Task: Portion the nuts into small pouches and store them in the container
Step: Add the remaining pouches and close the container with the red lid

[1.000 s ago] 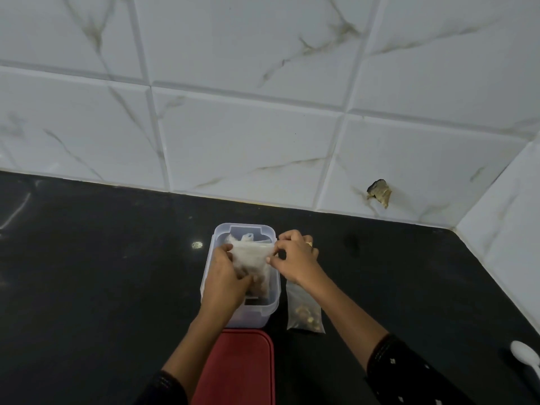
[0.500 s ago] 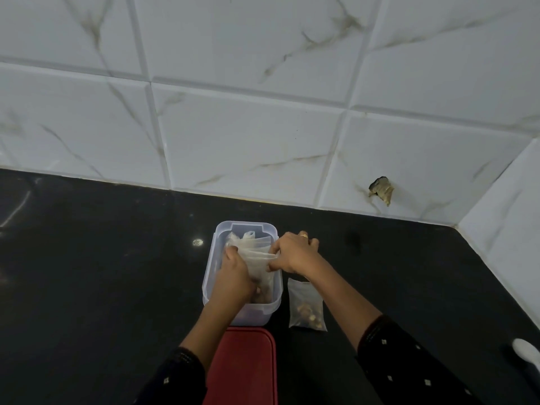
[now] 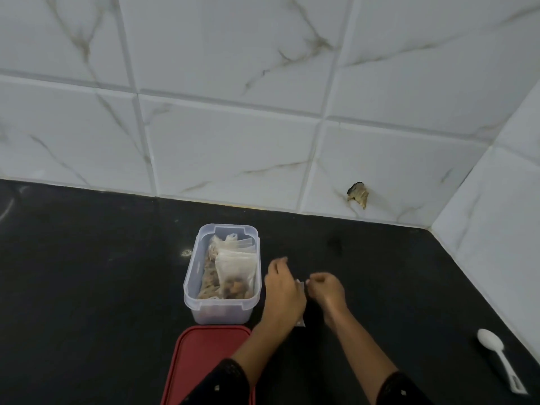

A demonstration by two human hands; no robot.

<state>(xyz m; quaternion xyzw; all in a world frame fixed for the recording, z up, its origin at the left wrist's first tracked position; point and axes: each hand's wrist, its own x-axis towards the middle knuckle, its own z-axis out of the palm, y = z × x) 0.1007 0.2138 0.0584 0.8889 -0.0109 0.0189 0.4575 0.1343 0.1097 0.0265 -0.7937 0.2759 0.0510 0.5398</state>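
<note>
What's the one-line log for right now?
container: pouches inside, lid off | left hand, right hand: at loose pouch | grip: unclear

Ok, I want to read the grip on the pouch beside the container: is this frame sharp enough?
Head view: left hand and right hand are motion-smeared, so the grip on the pouch is unreadable; the container is sharp; one small glare spot on the counter; wall tile lines bow from the wide lens.
</note>
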